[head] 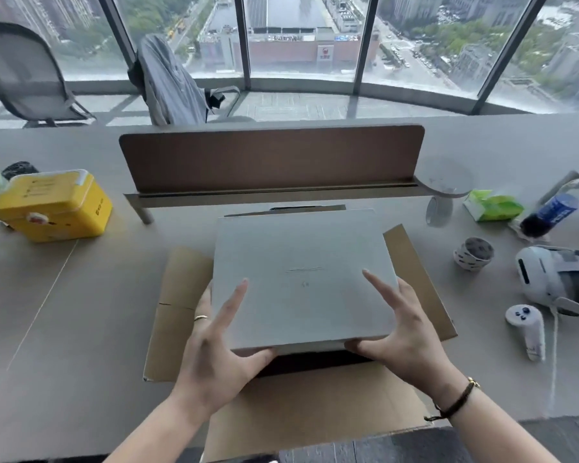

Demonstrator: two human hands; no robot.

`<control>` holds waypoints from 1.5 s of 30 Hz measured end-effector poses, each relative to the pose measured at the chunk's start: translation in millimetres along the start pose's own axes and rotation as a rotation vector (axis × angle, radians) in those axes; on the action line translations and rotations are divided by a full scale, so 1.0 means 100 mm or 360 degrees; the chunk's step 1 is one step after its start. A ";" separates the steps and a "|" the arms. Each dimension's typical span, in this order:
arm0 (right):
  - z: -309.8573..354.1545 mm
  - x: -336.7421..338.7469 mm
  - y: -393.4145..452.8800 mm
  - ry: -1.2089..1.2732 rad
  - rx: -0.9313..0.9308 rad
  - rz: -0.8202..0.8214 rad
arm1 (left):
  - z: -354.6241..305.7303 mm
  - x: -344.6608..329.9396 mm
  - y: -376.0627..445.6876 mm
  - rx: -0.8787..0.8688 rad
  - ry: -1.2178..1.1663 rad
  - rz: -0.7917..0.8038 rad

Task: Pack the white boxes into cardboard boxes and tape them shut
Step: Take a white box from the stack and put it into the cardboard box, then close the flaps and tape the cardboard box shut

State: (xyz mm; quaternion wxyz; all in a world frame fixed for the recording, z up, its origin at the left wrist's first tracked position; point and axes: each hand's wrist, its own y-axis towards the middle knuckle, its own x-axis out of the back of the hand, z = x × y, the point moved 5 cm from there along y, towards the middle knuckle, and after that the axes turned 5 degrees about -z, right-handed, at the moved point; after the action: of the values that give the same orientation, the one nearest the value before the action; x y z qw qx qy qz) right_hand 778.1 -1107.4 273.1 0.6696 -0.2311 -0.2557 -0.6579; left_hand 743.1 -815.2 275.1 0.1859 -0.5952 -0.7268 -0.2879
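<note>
Big windows look down on a city, and in front of them sits a long grey table (81, 329). We hold a white box (301, 279) over an open cardboard box (181, 329) whose flaps lie spread out flat. Our left hand (214, 345) grips the near left corner of the white box, thumb under the edge and fingers up on top. Our right hand (401, 335) grips the near right corner the same way. The white box lies wide from left to right, and the dark opening shows just under its near edge. So we think the box has to go straight down, with both hands letting it sink evenly. Both hands are equally close.

We see faint marks on the lid, but they are too small to read. A yellow case (54, 208) has writing too, and it is blurry. A roll of tape (473, 253) waits on the right.
</note>
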 end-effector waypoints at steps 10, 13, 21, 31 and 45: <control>-0.15 -0.14 -0.27 0.0019 -0.0106 0.0021 | 0.14 -0.08 -0.27 0.0079 -0.0020 0.0056; -0.26 -0.20 -0.25 -0.0031 -0.0152 0.0116 | 0.24 -0.16 -0.30 0.0135 0.0006 0.0135; -0.52 -0.47 -0.14 -0.0072 -0.0223 0.0300 | 0.54 -0.39 -0.19 0.0316 0.0107 0.0384; -0.49 -0.60 -0.18 -0.0246 -0.0426 0.0557 | 0.65 -0.61 -0.21 0.0632 0.0275 0.0555; -0.39 0.10 -0.01 -0.0639 -0.0062 -0.0130 | 0.29 0.03 0.09 0.0241 0.0809 0.0133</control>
State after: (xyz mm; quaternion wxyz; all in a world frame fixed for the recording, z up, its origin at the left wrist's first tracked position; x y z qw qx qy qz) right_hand 778.8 -1140.5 249.4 0.5734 -0.3601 -0.3805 -0.6299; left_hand 753.5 -792.7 256.5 0.4183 -0.5175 -0.6511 -0.3650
